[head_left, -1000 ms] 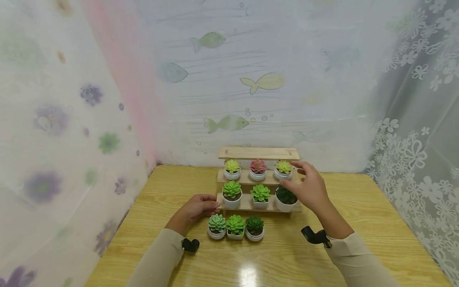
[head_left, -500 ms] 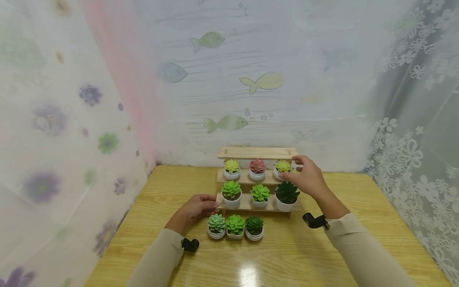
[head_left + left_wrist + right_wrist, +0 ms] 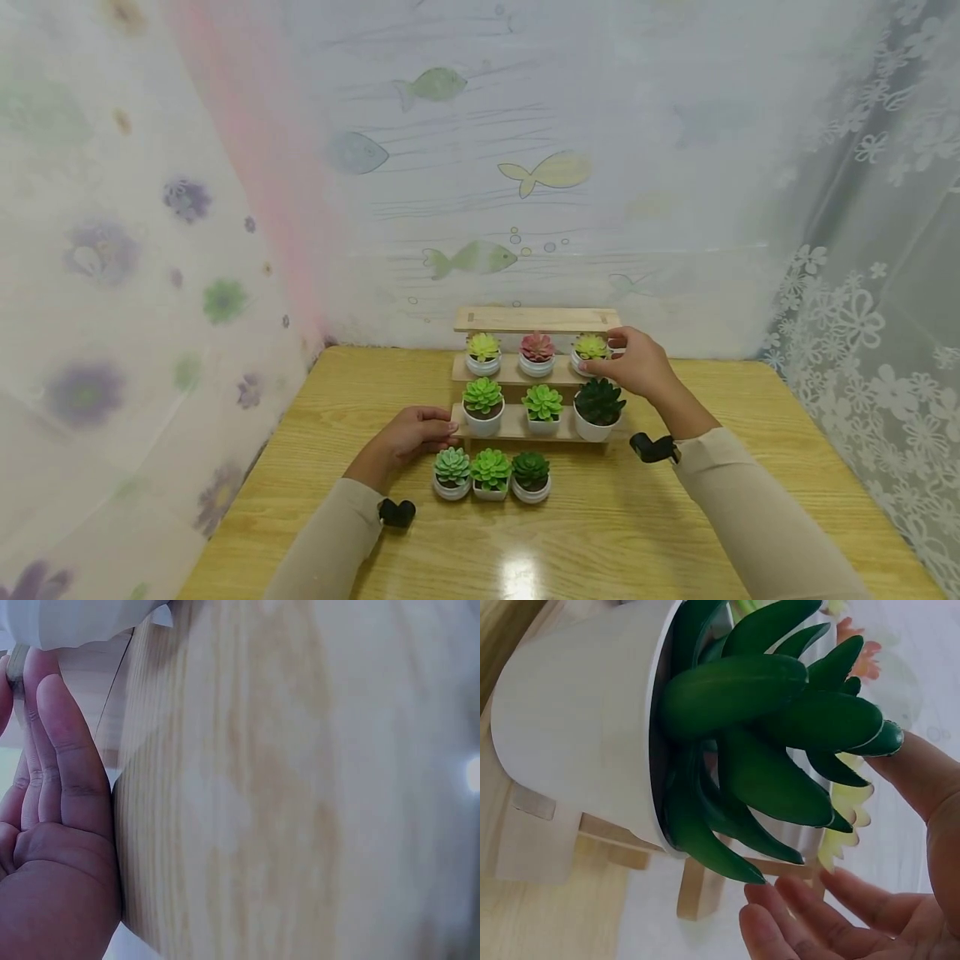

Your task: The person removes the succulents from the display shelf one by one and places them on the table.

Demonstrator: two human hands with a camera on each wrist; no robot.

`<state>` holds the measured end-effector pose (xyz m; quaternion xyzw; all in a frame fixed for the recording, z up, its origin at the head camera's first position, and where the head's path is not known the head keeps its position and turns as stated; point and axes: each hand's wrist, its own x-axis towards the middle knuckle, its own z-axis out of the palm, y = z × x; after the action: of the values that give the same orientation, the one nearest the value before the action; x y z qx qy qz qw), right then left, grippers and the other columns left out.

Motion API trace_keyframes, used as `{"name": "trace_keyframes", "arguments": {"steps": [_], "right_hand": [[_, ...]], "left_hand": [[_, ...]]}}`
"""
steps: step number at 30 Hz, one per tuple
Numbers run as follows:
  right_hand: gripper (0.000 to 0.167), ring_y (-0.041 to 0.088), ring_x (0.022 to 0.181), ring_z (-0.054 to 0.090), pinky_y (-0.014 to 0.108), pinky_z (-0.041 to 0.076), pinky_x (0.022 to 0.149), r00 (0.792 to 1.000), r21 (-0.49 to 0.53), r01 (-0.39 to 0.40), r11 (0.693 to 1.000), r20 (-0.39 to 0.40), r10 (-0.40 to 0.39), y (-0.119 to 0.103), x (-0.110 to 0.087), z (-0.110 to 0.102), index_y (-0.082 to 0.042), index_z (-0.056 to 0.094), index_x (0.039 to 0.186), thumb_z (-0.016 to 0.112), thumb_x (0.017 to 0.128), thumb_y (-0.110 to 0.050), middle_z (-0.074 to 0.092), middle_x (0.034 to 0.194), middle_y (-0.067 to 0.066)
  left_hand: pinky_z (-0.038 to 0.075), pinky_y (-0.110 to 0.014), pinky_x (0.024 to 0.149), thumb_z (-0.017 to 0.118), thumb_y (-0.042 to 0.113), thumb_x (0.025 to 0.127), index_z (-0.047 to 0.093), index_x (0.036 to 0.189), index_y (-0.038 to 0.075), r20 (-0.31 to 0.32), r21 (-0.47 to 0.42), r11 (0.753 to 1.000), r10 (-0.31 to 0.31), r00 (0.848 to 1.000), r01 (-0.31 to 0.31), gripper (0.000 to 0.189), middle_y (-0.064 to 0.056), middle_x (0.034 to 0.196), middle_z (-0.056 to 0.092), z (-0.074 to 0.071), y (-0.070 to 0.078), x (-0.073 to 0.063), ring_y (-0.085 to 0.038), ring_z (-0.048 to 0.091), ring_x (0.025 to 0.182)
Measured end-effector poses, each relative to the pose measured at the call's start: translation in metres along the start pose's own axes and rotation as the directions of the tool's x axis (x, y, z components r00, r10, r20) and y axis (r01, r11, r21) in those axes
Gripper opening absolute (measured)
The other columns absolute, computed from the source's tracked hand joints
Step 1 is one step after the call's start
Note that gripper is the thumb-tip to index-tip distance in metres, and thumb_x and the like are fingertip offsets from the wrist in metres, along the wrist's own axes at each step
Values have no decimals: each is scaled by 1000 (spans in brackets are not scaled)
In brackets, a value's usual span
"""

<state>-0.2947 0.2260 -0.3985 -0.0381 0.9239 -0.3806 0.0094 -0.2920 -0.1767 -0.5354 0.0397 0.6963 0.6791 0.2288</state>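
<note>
A tiered wooden shelf stand (image 3: 536, 319) stands on the table. My left hand (image 3: 411, 435) pinches the left end of its lowest board, and the left wrist view shows the fingers (image 3: 71, 750) at that edge. My right hand (image 3: 637, 364) holds the white pot of a yellow-green succulent (image 3: 590, 348) at the right of the middle board, thumb in front and fingers on its right. In the right wrist view a dark green succulent (image 3: 772, 727) hides part of this grip. That plant stands in a white pot at the right of the lowest board.
A red succulent (image 3: 537, 348) and a yellow-green one (image 3: 482, 347) share the middle board. Two bright green succulents (image 3: 543, 404) stand on the lowest board. Before the stand, three potted succulents (image 3: 491, 472) line up on the wooden table (image 3: 600, 533). Patterned curtains hang behind.
My right hand has shifted up and back from above the dark green succulent, bringing its thumb to the front of the yellow-green succulent's pot. The left hand stays at the board's end.
</note>
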Motion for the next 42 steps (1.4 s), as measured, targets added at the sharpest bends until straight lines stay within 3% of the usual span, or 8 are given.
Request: {"name": "trace_keyframes", "arguments": {"steps": [10,19,42], "right_hand": [[83,44,131,53,56,54,99,1000,-20,21,1000,8,-21,2,8,4,-2,48,150,82,88,-45,53,146,25],[83,44,129,56,54,57,96,1000,-48,18,999,0,-18,1,9,5,2,48,150,81,89,-44,55,144,27],[72,42,121,62,50,60,90,997,-57,16,998,-68,-20,1,10,8,5,56,142,80,90,-38,62,135,27]], "left_hand": [[61,-23,76,71,15,99,55,135,-10,-24,10,1000,-1,1000,1,47,-9,101,75,-1,2,-1,-14,76,88],[61,-24,78,71,16,100,53,138,-10,-8,20,1000,5,1000,-5,50,-10,104,75,-2,0,1,-14,76,90],[62,-25,76,73,15,99,57,133,-9,-24,1,1000,8,1000,-7,45,-10,102,76,-1,-2,3,-16,77,88]]}}
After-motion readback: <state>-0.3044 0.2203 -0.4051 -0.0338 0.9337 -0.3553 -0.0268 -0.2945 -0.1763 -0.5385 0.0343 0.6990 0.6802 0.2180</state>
